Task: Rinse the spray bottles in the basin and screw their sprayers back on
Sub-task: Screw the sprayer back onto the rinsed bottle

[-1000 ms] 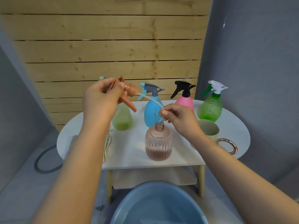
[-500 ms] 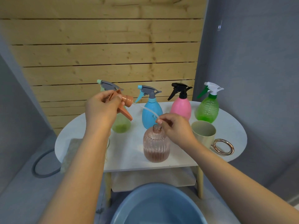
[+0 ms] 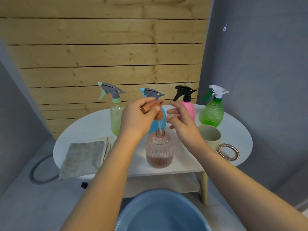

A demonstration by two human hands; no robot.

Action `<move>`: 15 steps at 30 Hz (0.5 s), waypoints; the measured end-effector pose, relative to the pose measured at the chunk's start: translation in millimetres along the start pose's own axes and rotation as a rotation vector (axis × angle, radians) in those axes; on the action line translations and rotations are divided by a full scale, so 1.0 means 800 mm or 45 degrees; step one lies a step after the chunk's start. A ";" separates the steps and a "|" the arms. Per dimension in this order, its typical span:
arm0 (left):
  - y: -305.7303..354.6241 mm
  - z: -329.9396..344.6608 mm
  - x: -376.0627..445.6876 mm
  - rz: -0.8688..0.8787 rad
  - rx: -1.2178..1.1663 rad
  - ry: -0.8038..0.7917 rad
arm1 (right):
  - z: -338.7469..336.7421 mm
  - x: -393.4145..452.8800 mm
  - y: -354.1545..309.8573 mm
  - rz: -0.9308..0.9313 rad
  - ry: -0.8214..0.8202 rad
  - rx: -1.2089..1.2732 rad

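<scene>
Left hand (image 3: 136, 119) grips the terracotta-orange plastic trigger sprayer (image 3: 154, 108), fingers curled round its body, held directly above the ribbed pink translucent bottle (image 3: 159, 150). Sprayer's clear dip tube (image 3: 159, 126) hangs down with its tip inside the bottle's open neck; sprayer collar is above the neck, not seated. Bottle stands upright near the front edge of the white oval table (image 3: 238, 130), with pinkish liquid in its lower part.

Right hand (image 3: 180, 120) hovers just right of the sprayer, fingers spread and loose, holding nothing, not touching bottle or sprayer.

Back row, left to right, all upright with sprayers on: pale yellow-green bottle with grey and mint sprayer (image 3: 115, 112), blue bottle with grey sprayer (image 3: 164, 120) partly hidden by the hands, pink bottle with black sprayer (image 3: 189, 107), green ribbed bottle with white sprayer (image 3: 212, 112).

Beige cup (image 3: 210, 136) sits right of the pink ribbed bottle, copper-coloured ring (image 3: 228, 151) just beside it. Folded grey cloth (image 3: 83, 159) overhangs the table's left front edge. Blue plastic basin (image 3: 160, 214) on the floor below the table front. Grey hose loop (image 3: 38, 174) on the floor at left.
</scene>
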State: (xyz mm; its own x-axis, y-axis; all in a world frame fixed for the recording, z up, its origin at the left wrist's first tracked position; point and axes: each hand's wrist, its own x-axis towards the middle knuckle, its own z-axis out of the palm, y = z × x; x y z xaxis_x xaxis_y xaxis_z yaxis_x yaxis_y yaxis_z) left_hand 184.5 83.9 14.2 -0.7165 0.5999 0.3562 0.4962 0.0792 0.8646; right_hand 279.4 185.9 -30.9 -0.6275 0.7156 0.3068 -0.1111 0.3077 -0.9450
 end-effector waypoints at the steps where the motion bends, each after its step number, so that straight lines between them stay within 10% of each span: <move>1: -0.001 0.004 -0.002 0.011 0.040 -0.050 | -0.001 0.001 -0.002 -0.031 -0.018 0.024; 15: -0.031 -0.001 0.001 0.051 0.122 -0.377 | -0.013 0.010 -0.010 -0.239 -0.386 -0.651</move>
State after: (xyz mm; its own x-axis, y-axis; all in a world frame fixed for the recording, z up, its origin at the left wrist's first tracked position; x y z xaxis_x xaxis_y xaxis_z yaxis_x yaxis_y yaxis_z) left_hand 171.6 81.6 -6.4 -0.5286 0.8086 0.2582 0.5751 0.1174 0.8096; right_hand 283.5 196.0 -19.4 -0.8322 0.4337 0.3455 0.0954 0.7258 -0.6812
